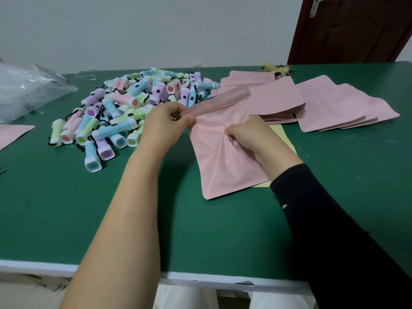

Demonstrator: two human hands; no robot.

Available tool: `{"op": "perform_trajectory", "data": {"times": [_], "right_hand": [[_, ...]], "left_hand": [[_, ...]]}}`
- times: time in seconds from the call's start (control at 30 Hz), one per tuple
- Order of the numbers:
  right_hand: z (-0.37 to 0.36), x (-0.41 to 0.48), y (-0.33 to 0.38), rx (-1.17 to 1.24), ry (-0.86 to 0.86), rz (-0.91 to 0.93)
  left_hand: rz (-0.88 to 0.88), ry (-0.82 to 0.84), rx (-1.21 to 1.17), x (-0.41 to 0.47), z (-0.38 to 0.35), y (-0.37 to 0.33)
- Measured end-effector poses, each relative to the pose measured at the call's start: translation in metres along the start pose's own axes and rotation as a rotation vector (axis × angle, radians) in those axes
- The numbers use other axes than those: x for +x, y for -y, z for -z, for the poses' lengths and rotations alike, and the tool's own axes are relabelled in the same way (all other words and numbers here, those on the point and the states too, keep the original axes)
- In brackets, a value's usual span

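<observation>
As we work at the green counter (66,208), we count one pink pouch (225,166) between our two hands. Our left hand (163,123) pinches the pouch's raised mouth edge between thumb and fingers. Our right hand (252,134) grips a bunched fold at its middle, creasing it. The pouch lies just right of the pile of pastel torches (124,108), its far end at the left hand and its body passing under the right hand toward us. The pile holds dozens, too many to count. Right of the pile lie three stacks of pink pouches (276,103) and, under our pouch, one yellow sheet (281,134). Left of the pile lie one clear plastic bag (26,90) and one loose pouch (13,134).
</observation>
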State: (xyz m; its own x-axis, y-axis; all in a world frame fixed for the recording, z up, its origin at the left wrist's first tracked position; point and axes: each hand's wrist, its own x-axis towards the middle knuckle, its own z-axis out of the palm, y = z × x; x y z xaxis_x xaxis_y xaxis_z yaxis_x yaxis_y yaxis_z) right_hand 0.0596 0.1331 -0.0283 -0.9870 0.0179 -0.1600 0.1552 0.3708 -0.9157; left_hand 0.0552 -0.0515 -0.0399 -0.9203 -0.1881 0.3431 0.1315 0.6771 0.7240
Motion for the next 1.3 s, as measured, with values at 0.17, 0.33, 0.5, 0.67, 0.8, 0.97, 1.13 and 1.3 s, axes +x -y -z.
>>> {"op": "perform_trajectory", "data": {"times": [0.17,0.33,0.5,0.67,0.8,0.97,1.13,1.3], "right_hand": [[0.004,0.002,0.000,-0.088,0.020,0.009],[0.002,0.003,0.002,-0.097,0.037,0.019],[0.004,0.003,0.001,-0.076,0.037,0.015],[0.000,0.002,0.001,-0.086,0.065,0.042],[0.000,0.003,0.001,-0.104,0.068,0.035],[-0.001,0.003,0.001,-0.117,0.089,0.035],[-0.003,0.002,0.000,-0.099,0.110,0.043],[-0.003,0.004,-0.002,-0.107,0.118,0.050]], "left_hand": [[-0.045,0.032,-0.049,0.000,0.001,-0.005],[-0.051,-0.028,0.005,0.000,-0.003,-0.007],[-0.088,-0.004,-0.044,-0.003,-0.002,-0.010],[-0.072,0.013,-0.003,-0.003,-0.004,-0.011],[-0.042,0.007,0.009,-0.002,-0.005,-0.010],[-0.053,0.024,-0.015,-0.005,-0.007,-0.013],[-0.033,0.032,0.032,-0.005,-0.008,-0.017],[-0.012,0.038,0.032,-0.007,-0.008,-0.017]]}}
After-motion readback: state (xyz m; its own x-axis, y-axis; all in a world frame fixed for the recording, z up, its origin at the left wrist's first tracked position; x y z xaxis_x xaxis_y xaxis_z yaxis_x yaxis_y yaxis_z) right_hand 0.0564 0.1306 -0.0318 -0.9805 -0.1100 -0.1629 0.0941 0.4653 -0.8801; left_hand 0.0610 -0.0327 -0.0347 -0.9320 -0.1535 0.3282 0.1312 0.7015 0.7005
